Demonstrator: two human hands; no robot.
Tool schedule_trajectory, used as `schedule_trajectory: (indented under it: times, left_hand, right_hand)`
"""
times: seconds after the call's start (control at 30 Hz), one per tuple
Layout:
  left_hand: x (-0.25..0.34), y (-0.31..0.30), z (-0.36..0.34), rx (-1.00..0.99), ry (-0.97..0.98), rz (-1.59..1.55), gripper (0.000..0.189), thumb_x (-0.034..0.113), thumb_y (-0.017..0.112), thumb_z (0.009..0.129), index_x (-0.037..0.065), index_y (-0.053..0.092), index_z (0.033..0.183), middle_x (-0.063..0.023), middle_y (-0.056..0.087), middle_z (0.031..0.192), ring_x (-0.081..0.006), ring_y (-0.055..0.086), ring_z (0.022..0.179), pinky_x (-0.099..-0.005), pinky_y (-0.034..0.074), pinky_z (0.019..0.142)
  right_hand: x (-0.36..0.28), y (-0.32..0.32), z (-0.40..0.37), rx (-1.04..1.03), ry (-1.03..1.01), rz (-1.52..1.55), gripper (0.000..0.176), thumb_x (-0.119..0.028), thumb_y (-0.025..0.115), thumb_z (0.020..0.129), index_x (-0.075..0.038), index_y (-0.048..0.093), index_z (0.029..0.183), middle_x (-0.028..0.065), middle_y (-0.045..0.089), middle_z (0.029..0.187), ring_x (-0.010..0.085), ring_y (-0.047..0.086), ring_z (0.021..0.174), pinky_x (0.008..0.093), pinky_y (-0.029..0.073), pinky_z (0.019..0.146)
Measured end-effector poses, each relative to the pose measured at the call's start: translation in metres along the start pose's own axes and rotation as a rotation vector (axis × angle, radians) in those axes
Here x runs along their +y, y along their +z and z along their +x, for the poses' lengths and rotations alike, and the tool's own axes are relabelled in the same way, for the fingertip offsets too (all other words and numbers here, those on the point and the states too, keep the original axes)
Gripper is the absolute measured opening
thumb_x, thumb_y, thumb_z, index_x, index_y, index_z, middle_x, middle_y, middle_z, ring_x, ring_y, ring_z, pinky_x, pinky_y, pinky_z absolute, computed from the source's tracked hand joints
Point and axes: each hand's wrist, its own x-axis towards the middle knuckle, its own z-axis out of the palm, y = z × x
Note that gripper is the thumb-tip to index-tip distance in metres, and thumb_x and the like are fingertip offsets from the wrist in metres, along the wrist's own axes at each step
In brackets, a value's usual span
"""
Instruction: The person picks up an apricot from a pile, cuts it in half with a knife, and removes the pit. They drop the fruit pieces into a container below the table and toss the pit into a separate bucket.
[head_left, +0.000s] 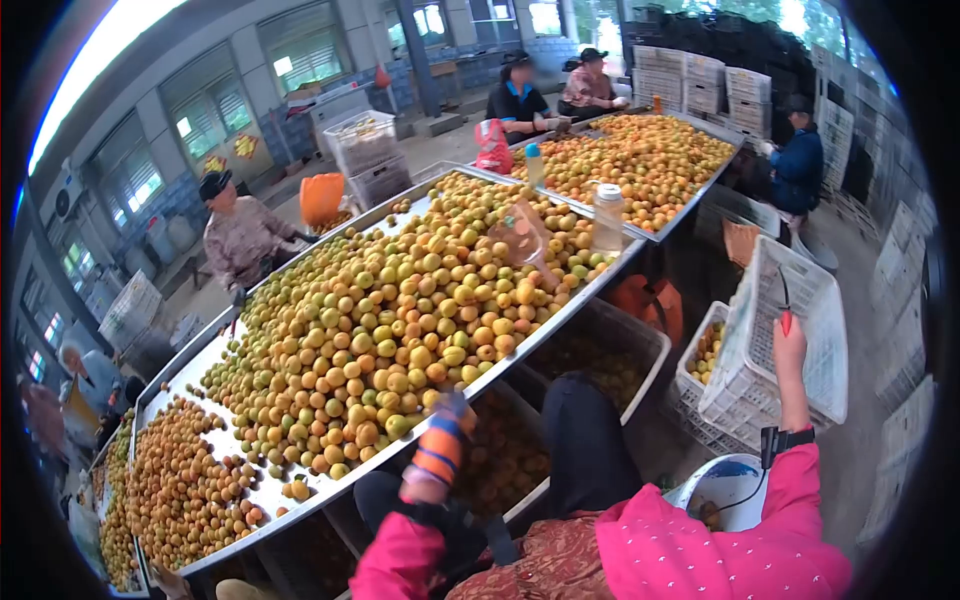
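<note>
My left hand (pixel 440 445), in a glove with orange and purple bands, is at the near edge of the sorting table (pixel 335 492). Its fingers are smeared by motion, close to the piled apricots (pixel 380 330); whether it holds one I cannot tell. Out to the right, my right hand (pixel 789 350) is closed around a red-handled tool (pixel 785 321) with a thin, dark, curved end. That hand is over a white plastic crate (pixel 752 375), which stands tilted. A dark strap circles my right wrist, and a cable runs down from it.
Under the table edge are crates of fruit (pixel 495 460). A white bucket (pixel 690 492) stands by my right side. On the table are a clear jar (pixel 608 220) and a clear plastic scoop (pixel 522 235). Several people work around the tables; stacked crates (pixel 690 80) line the back.
</note>
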Motion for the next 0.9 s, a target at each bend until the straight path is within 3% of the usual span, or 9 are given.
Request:
schedule_trajectory:
  times: [0.07,0.1,0.13,0.17,0.2,0.23,0.33,0.53,0.9]
  left_hand:
    - [0.017,-0.128,0.046,0.195,0.263,-0.79,0.062,0.025,0.078,0.052,0.003,0.054,0.105,-0.0195,0.061,0.085,-0.0326,0.06,0.078,-0.043,0.048,0.069]
    - [0.064,-0.22,0.042,0.264,0.355,0.132,0.049,0.025,0.075,0.056,0.003,0.056,0.096,-0.0204,0.059,0.082,-0.03,0.058,0.071,-0.0433,0.047,0.065]
    - [0.01,-0.207,0.138,0.04,0.043,-0.632,0.045,0.027,0.072,0.061,0.005,0.054,0.096,-0.0206,0.056,0.082,-0.0278,0.055,0.064,-0.0403,0.046,0.056]
    - [0.034,-0.238,0.139,0.107,-0.178,-1.254,0.028,0.043,0.049,0.083,0.015,0.052,0.077,-0.005,0.048,0.06,-0.024,0.045,0.044,-0.0423,0.044,0.044]
    - [0.041,-0.263,0.168,0.036,-0.144,-1.204,0.03,0.031,0.056,0.08,0.016,0.05,0.105,-0.009,0.053,0.074,-0.0216,0.051,0.057,-0.0367,0.04,0.04]
    - [0.084,-0.285,0.135,0.259,-0.128,-1.16,0.027,0.028,0.052,0.084,0.02,0.049,0.109,-0.0031,0.052,0.073,-0.0186,0.05,0.056,-0.0349,0.039,0.04]
    - [0.075,-0.286,0.178,0.151,0.02,-1.042,0.012,0.03,0.05,0.085,0.023,0.052,0.095,0.0019,0.049,0.07,-0.014,0.048,0.052,-0.027,0.039,0.036]
    - [0.088,-0.258,0.171,0.185,-0.16,-0.946,0.055,0.025,0.055,0.084,0.02,0.033,0.134,-0.0082,0.057,0.087,-0.0172,0.049,0.052,-0.0311,0.039,0.036]
    - [0.084,-0.262,0.151,0.225,-0.156,-1.058,0.051,0.025,0.054,0.084,0.024,0.034,0.131,-0.0076,0.055,0.069,-0.0147,0.039,0.034,-0.0263,0.032,0.029]
  right_hand:
    - [0.032,-0.004,0.007,-0.007,0.092,0.025,0.022,-0.021,0.056,0.081,0.0,0.054,0.087,0.0167,0.058,0.073,0.0288,0.056,0.067,0.0381,0.044,0.063]
    - [0.058,-0.011,0.009,-0.019,0.178,0.067,0.021,-0.02,0.055,0.08,-0.001,0.054,0.088,0.0195,0.059,0.075,0.0332,0.057,0.07,0.0407,0.044,0.065]
    - [0.07,-0.015,0.006,0.02,0.127,0.004,0.023,-0.022,0.055,0.08,-0.001,0.054,0.088,0.0199,0.058,0.075,0.0346,0.057,0.071,0.0425,0.044,0.064]
    - [0.07,-0.019,0.0,0.029,0.197,0.014,0.024,-0.023,0.056,0.079,-0.001,0.053,0.088,0.0203,0.058,0.075,0.0347,0.057,0.073,0.0433,0.044,0.063]
    - [0.083,-0.017,-0.006,0.0,0.154,0.02,0.025,-0.023,0.056,0.079,0.0,0.051,0.086,0.0205,0.058,0.074,0.0349,0.058,0.073,0.0437,0.044,0.063]
    - [0.093,-0.011,-0.012,0.027,0.121,0.014,0.026,-0.023,0.057,0.078,0.001,0.05,0.084,0.0221,0.058,0.074,0.0368,0.058,0.073,0.0435,0.044,0.063]
    - [0.086,-0.023,-0.029,-0.046,0.226,-0.053,0.029,-0.028,0.058,0.078,-0.001,0.052,0.085,0.0231,0.058,0.078,0.0384,0.057,0.078,0.0436,0.044,0.066]
    - [0.081,-0.031,-0.029,-0.01,0.232,-0.014,0.028,-0.026,0.059,0.077,0.0,0.051,0.083,0.0233,0.057,0.076,0.041,0.056,0.076,0.0466,0.044,0.065]
    - [0.084,-0.028,-0.036,-0.117,0.241,-0.197,0.029,-0.032,0.053,0.079,-0.004,0.052,0.086,0.02,0.06,0.08,0.0386,0.058,0.077,0.0475,0.045,0.067]
